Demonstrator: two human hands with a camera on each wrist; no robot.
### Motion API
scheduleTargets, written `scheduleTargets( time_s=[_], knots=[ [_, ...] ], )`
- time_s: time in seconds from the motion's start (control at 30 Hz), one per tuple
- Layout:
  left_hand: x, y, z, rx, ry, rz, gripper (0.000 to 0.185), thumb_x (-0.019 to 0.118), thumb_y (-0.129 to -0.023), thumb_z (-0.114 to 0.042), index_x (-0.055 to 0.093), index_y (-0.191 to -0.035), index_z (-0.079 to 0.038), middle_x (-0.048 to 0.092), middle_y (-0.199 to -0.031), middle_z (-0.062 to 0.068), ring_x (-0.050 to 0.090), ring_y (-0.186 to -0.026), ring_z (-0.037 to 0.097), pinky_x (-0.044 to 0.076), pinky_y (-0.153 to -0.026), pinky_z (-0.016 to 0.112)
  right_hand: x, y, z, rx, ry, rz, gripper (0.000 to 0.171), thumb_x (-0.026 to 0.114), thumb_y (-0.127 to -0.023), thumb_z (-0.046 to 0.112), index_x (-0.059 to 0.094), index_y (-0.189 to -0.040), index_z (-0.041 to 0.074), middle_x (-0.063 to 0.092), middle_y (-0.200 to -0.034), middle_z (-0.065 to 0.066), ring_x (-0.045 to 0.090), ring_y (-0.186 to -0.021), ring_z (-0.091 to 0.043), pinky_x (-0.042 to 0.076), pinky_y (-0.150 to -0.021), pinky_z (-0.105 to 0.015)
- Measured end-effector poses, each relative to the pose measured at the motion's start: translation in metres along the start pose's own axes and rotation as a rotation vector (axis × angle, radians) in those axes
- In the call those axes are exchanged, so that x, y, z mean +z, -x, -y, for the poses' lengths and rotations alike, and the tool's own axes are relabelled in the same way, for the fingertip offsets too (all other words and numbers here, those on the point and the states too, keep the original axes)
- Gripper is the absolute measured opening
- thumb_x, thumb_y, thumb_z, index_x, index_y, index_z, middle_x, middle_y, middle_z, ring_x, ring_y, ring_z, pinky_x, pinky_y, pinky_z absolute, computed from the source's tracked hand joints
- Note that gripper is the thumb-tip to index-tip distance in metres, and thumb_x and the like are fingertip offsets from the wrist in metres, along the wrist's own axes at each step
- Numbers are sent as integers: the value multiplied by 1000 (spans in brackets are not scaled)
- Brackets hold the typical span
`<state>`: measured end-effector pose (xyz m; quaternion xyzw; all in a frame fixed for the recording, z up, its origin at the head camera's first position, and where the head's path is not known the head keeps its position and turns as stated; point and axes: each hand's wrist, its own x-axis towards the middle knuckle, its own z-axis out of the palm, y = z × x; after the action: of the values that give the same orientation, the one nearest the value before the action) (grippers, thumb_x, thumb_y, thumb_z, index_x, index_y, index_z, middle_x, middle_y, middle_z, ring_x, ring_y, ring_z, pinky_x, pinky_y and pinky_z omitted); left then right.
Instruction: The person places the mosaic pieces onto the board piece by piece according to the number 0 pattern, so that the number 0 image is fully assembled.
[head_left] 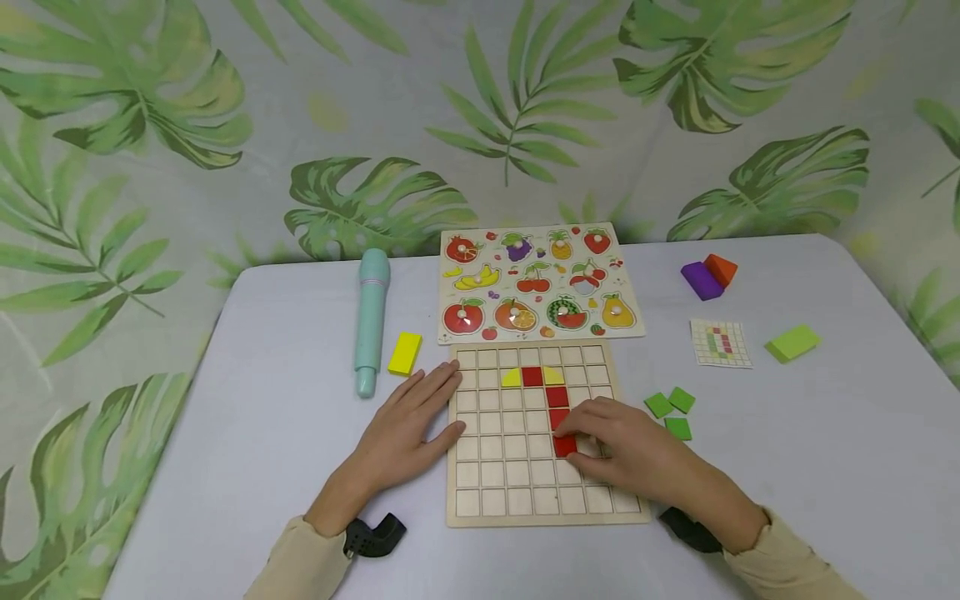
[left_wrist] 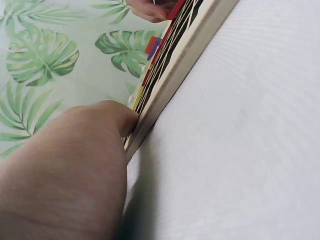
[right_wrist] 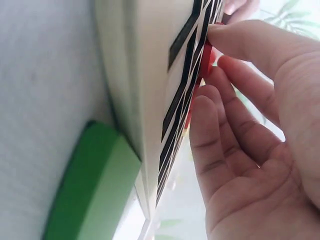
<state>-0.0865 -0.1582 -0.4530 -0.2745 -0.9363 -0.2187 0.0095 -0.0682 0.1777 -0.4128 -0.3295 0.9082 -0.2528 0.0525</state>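
A wooden grid board (head_left: 506,474) lies on the table in the head view. Several red square tiles form a bent line on it, and a yellow quarter-round tile (head_left: 512,378) flanks each side of the top red tile (head_left: 532,377). My right hand (head_left: 622,442) pinches the lowest red tile (head_left: 565,447) between thumb and fingers, over the line's lower end. In the right wrist view, that red tile (right_wrist: 206,61) shows at the thumb tip. At the board's left edge, my left hand (head_left: 405,433) rests with extended fingers, its fingertips and thumb touching the rim.
Behind the board lies a fruit peg puzzle (head_left: 491,289). To its left are a teal microphone-shaped stick (head_left: 371,321) and a yellow block (head_left: 405,353). On the right lie green tiles (head_left: 678,428), a pattern card (head_left: 738,354), a light green block (head_left: 792,343), a purple block (head_left: 702,281) and an orange block (head_left: 722,270).
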Motion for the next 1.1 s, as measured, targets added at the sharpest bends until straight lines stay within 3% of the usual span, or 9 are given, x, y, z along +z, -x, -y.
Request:
scheduleTargets(
  time_s=[0.37, 0.63, 1.1],
  knots=[
    [-1, -1, 0, 0, -5, 1, 69, 60, -101, -41, 38, -160, -10, 32, -169, 0, 26, -157, 13, 18, -131, 39, 2, -1, -4, -59, 26, -28, 23, 85, -86, 22, 79, -108, 24, 69, -110, 12, 62, -102, -9, 61, -86, -31],
    [-1, 0, 0, 1, -12, -8, 70, 60, -101, -41, 38, -159, -10, 32, -169, -1, 27, -157, 13, 19, -130, 39, 0, -1, -2, -47, 23, 3, 23, 83, -88, 23, 80, -111, 25, 68, -111, 12, 59, -99, -7, 59, -83, -28],
    [0, 0, 0, -6, -19, 5, 70, 60, -101, -42, 38, -160, -11, 32, -169, -1, 26, -157, 13, 19, -130, 39, -14, 4, -8, -22, -3, -37, 29, 83, -89, 21, 77, -117, 25, 68, -116, 15, 63, -108, -9, 61, -89, -34]
  ],
)
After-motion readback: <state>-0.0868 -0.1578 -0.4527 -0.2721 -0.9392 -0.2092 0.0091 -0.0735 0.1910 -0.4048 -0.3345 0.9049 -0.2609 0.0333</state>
